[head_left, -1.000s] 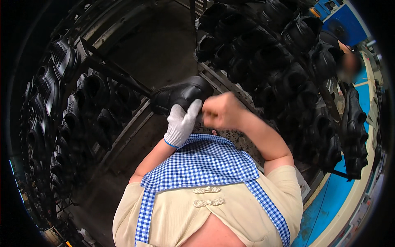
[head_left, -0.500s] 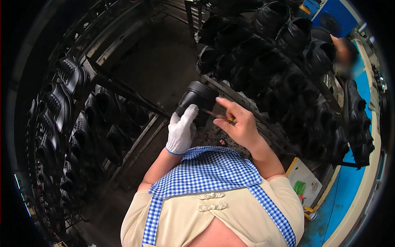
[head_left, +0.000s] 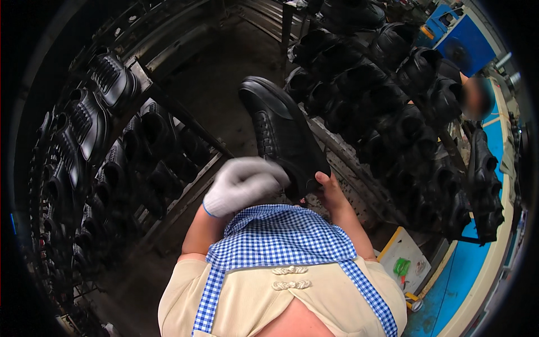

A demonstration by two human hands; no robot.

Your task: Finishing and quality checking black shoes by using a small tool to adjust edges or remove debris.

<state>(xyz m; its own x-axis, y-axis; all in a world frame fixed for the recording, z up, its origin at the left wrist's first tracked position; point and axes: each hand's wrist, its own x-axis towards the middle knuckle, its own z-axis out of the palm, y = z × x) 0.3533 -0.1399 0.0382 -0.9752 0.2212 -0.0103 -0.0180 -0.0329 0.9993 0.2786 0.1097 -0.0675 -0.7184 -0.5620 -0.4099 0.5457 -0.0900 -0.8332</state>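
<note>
One black shoe sits at the centre of the frame, a smooth, slightly shiny lace-up with its toe pointing toward the upper left and its heel low by the hands. The bare right hand grips the heel end from below, fingers wrapped on it. The left hand, in a white glove, is blurred just left of the heel; its fingers look curled, perhaps touching the shoe. Racks of black shoes fill both sides.
</note>
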